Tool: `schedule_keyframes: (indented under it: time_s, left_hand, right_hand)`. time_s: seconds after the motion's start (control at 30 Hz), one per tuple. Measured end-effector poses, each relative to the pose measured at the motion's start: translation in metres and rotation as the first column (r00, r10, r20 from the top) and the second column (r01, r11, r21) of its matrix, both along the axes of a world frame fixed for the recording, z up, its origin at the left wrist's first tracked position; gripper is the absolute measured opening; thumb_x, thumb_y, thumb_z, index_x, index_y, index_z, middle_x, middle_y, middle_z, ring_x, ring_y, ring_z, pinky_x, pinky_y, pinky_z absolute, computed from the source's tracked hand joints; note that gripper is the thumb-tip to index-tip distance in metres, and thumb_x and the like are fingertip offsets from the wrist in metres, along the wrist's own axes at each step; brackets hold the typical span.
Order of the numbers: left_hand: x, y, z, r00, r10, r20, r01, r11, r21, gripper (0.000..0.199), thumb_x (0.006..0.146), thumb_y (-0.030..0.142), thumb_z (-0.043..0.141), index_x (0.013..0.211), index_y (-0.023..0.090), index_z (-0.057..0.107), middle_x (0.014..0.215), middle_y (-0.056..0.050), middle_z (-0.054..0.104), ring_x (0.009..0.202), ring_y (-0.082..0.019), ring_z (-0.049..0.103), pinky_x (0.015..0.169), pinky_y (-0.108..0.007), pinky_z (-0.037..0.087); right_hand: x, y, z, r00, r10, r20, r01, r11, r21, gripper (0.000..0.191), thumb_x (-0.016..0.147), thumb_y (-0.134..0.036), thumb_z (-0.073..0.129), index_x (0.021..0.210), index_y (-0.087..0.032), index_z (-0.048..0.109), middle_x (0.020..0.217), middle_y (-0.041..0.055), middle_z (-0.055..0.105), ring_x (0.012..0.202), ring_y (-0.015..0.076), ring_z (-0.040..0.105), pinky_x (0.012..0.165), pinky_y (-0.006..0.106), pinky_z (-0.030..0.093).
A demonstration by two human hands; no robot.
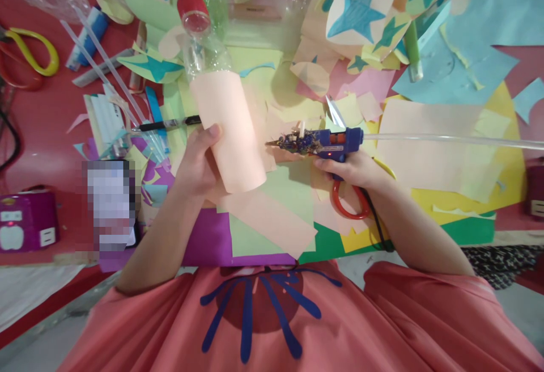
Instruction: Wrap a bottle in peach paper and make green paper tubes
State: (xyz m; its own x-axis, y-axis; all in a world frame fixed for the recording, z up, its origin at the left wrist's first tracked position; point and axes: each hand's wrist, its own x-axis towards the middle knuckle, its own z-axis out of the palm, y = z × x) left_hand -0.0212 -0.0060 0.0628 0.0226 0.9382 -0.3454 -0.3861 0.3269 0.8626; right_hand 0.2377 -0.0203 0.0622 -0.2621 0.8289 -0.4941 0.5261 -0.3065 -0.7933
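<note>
Bottle (208, 57) in a peach paper sleeve (233, 128), held tilted in the left hand (199, 159) above the table (46, 134), toward its near edge.
Smooth paper wraps the body, leaving the clear shoulder and red cap (192, 9) bare (cap toward the far edge); the right hand (357, 169) grips a blue glue gun (335, 140), its crusted nozzle aimed at the sleeve. Coloured paper (272, 219) and blue-green stars (357, 12) crowd the red top; a purple box (28, 222) sits left along the near edge, grey floor (25, 355) beyond.
</note>
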Motion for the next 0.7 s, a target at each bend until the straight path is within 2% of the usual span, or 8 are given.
schedule_keyframes:
  time_s: [0.13,0.27,0.4,0.53,0.7]
  left_hand:
    - [0.0021,-0.0022,0.0002,0.999,-0.037,0.032,0.038,0.999,-0.014,0.034,0.061,0.047,0.079,0.082,0.021,0.071,0.079,0.0,0.074,0.077,-0.018,0.071,0.061,-0.024,0.056]
    - [0.0023,-0.0038,-0.0001,0.995,-0.092,0.046,0.092,0.996,-0.013,0.036,0.062,0.047,0.079,0.085,0.021,0.069,0.078,0.001,0.073,0.071,-0.016,0.069,0.057,-0.023,0.054]
    - [0.0019,-0.0049,0.0005,0.992,-0.121,0.031,0.122,0.992,-0.042,0.04,0.061,0.045,0.08,0.088,0.018,0.067,0.081,-0.001,0.072,0.075,-0.019,0.07,0.059,-0.025,0.054]
    - [0.0019,-0.0049,0.0016,0.995,-0.099,0.018,0.1,0.994,-0.049,0.039,0.061,0.046,0.079,0.086,0.018,0.068,0.083,-0.004,0.073,0.078,-0.021,0.07,0.059,-0.027,0.054]
    - [-0.0002,-0.0032,-0.0001,0.999,-0.042,-0.024,0.042,0.999,-0.018,0.037,0.063,0.049,0.076,0.085,0.02,0.068,0.084,-0.005,0.074,0.094,-0.027,0.07,0.07,-0.03,0.058]
  right_hand:
    - [-0.0006,0.0001,-0.0014,0.999,-0.034,0.022,0.035,0.999,-0.019,0.028,0.071,-0.05,0.06,0.071,-0.021,0.057,0.052,-0.0004,0.055,0.048,0.0156,0.055,0.052,0.032,0.051]
    - [-0.0016,0.0001,-0.0019,0.999,-0.053,0.007,0.053,0.998,0.042,0.03,0.071,-0.052,0.058,0.072,-0.022,0.054,0.054,-0.0011,0.054,0.049,0.015,0.053,0.054,0.033,0.049]
    - [-0.0014,-0.0001,-0.0018,0.999,-0.044,-0.005,0.044,0.998,0.048,0.031,0.073,-0.053,0.056,0.066,-0.023,0.05,0.05,-0.0019,0.05,0.046,0.0136,0.048,0.053,0.032,0.046]
    - [-0.0007,0.0002,-0.001,0.999,-0.039,-0.001,0.039,0.998,0.046,0.029,0.071,-0.052,0.058,0.07,-0.022,0.055,0.054,-0.0002,0.055,0.052,0.0161,0.054,0.055,0.033,0.049]
    - [0.0002,0.0007,-0.0009,0.997,0.047,0.064,-0.047,0.999,0.009,0.023,0.071,-0.045,0.058,0.072,-0.022,0.059,0.054,-0.0002,0.059,0.05,0.0159,0.056,0.052,0.03,0.05]
